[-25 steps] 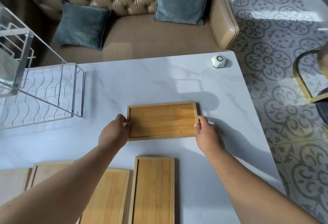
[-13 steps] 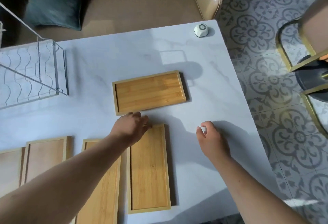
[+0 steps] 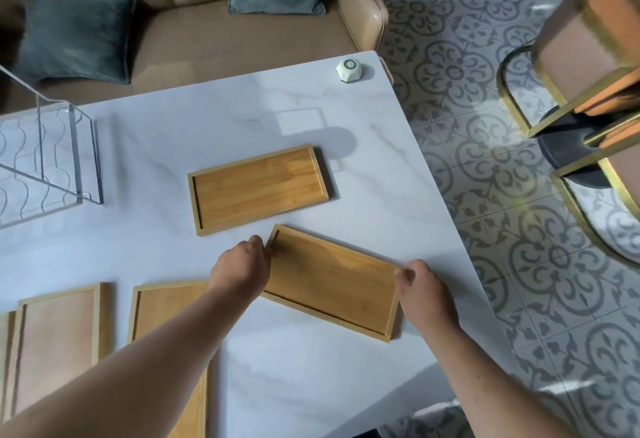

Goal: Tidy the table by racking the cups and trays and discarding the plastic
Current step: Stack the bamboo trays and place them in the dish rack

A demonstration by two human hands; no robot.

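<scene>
Between left hand point(image 3: 242, 269) and right hand point(image 3: 424, 290): tray point(image 3: 332, 280).

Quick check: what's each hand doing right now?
Left hand: gripping the left end of the angled rectangular bamboo tray.
Right hand: gripping the same tray's right end.

Looks like a home living or lounge room. Tufted tan leather sofa point(image 3: 194, 21) with grey-blue cushions point(image 3: 74, 33) at 12 o'clock, just beyond a white marble-look surface point(image 3: 214, 125). Patterned grey-and-white floor tiles point(image 3: 485, 177) at 3 o'clock, with a brass-framed chair point(image 3: 571, 66) at 2 o'clock.
</scene>
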